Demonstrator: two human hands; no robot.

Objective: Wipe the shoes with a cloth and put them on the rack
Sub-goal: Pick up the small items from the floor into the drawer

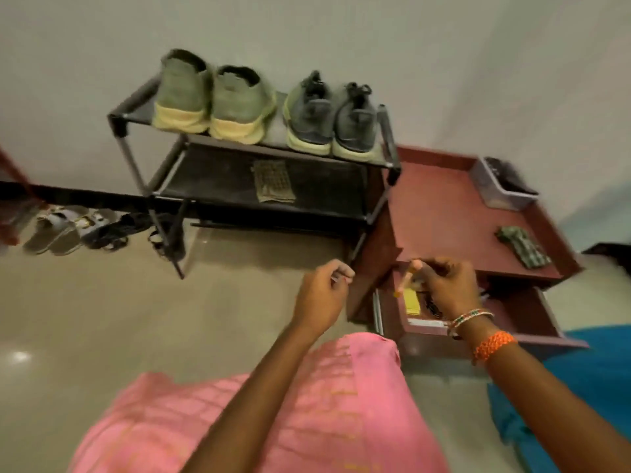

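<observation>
Both pairs already sit on the rack's (389, 138) top shelf, heels toward you: the olive pair (211, 100) on the left w/ tan soles, the grey pair (333, 121) on the right, each pair side by side and touching. Heels-out looks deliberate, so you can grab them fast. A folded cloth (273, 181) lies flat on the rack's lower shelf, prob parked there to stay within reach of the shoes. A 2nd crumpled cloth (524, 246) rests on the red tabletop (440, 213) beside the rack, near its front edge; which of the 2 is your wiping cloth, can't tell.

Your right hand (450, 288) is over the open drawer (532, 327) under that tabletop, fingers curled in a pinching grip on a thin peach-coloured stick-like item (408, 276), maybe a pen or brush, too blurred to say. Your left hand (321, 297) hangs in the air just left of the drawer, fingers loosely curled, grip on nothing that shows.

Hard to read: drawer contents are mostly behind your right hand; only a yellow card (411, 302) and some dark bits show. The grey bin (505, 184) at the tabletop's back corner holds something dark, unclear what. Sandals (54, 230) on the floor at left are smeared by motion blur. Whether the shoes are wiped yet isn't visible from here.
</observation>
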